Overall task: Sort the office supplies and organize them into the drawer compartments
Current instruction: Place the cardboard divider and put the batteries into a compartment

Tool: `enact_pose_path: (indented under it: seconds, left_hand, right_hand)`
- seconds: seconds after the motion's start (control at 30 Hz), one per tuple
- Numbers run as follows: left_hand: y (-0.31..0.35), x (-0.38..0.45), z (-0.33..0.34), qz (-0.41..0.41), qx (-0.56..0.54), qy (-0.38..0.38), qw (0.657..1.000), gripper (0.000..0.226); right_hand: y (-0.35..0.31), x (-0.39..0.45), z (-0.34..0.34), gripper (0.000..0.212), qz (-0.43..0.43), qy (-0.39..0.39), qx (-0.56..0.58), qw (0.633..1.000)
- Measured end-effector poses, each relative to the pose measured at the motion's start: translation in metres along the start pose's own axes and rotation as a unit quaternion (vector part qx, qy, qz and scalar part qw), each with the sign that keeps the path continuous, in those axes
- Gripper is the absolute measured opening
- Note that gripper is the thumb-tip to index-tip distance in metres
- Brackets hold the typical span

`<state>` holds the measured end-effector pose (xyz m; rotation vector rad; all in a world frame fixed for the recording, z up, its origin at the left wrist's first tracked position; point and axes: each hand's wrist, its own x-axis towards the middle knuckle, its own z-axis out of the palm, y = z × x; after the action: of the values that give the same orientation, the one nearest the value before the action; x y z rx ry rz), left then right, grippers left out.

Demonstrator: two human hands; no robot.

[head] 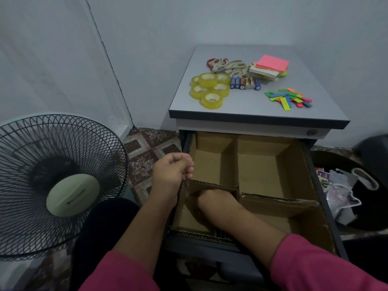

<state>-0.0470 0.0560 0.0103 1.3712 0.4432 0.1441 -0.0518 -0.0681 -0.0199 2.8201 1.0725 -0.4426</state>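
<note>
Fingers (pixel 186 164) of left hand (pixel 172 169) clenched beside drawer (pixel 310 164); right-hand (pixel 214 199) grip unclear.

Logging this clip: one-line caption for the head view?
Both hands, left and right, at the empty cardboard-divided drawer; supplies unsorted on the cabinet top.

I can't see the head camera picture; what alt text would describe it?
A person's left hand rests at the left edge of an open drawer lined with empty cardboard compartments, while the right hand reaches into the near-left one. On the cabinet top lie tape rolls, scissors, batteries and sticky notes.
</note>
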Motion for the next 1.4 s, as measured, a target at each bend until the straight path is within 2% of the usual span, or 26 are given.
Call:
enact_pose_path:
  seconds: [0.73,0.93,1.03,1.1,1.13,1.2,1.3,1.4]
  left_hand:
    - [0.002,-0.001,0.001,-0.004,0.006,0.003,1.0,0.007]
    - [0.0,-0.002,0.005,0.008,0.057,-0.02,0.998,0.012]
    - [0.0,-0.003,0.01,0.056,0.134,-0.043,0.988,0.016]
    - [0.005,-0.005,0.015,0.106,0.199,-0.054,0.973,0.016]
    - [0.011,-0.005,0.019,0.134,0.231,-0.059,0.962,0.016]
    - [0.026,-0.004,0.032,0.203,0.281,-0.065,0.936,0.022]
    - [0.053,0.003,0.062,0.299,0.329,-0.079,0.893,0.028]
    - [0.07,0.02,0.105,0.33,0.368,-0.107,0.863,0.033]
  right_hand:
    - [0.001,-0.009,-0.009,0.021,0.015,-0.009,0.044,0.999]
    - [0.02,-0.026,-0.029,0.018,-0.019,0.112,0.098,0.989]
    - [0.044,-0.036,-0.046,0.023,0.011,0.26,0.132,0.957]
    - [0.066,-0.038,-0.055,0.025,0.044,0.385,0.114,0.915]
    - [0.079,-0.037,-0.061,0.025,0.074,0.422,0.114,0.896]
    - [0.102,-0.031,-0.073,0.026,0.13,0.444,0.124,0.878]
    - [0.129,-0.018,-0.095,0.028,0.186,0.432,0.145,0.87]
    - [0.147,-0.002,-0.111,0.028,0.234,0.397,0.152,0.874]
